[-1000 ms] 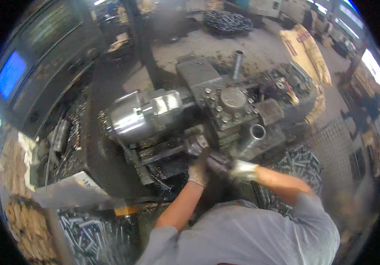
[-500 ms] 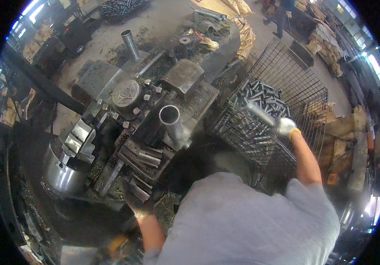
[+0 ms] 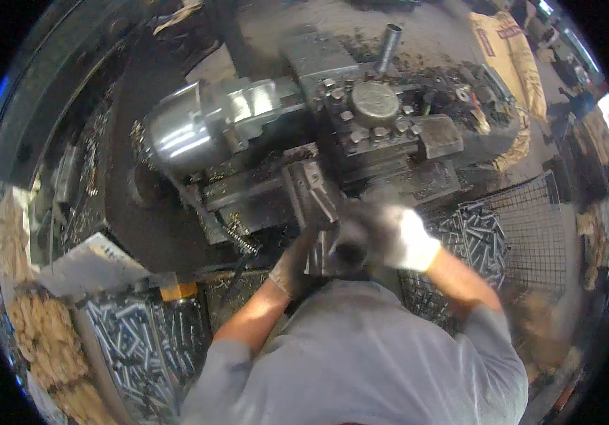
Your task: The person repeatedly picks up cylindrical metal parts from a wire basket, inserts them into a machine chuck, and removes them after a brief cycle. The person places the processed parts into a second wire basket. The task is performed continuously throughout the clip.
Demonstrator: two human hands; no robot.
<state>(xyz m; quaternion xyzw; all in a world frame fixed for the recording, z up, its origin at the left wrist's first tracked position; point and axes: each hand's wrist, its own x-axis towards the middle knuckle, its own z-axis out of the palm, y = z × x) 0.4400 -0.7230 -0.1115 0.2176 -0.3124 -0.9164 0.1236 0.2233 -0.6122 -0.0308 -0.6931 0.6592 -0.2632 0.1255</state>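
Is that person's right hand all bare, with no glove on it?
No, the right hand wears a white glove, with bare skin showing only above the wrist.

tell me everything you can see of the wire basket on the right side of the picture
The wire basket is an open-topped container of thin, dark, metal-looking mesh in a square grid, its lines bent by the lens. It stands to the person's right, beyond the gloved right hand. Loose grey metal tubes lie jumbled inside, heaped toward its left. The right forearm crosses in front of its near part, whether touching is unclear. Its base is hidden.
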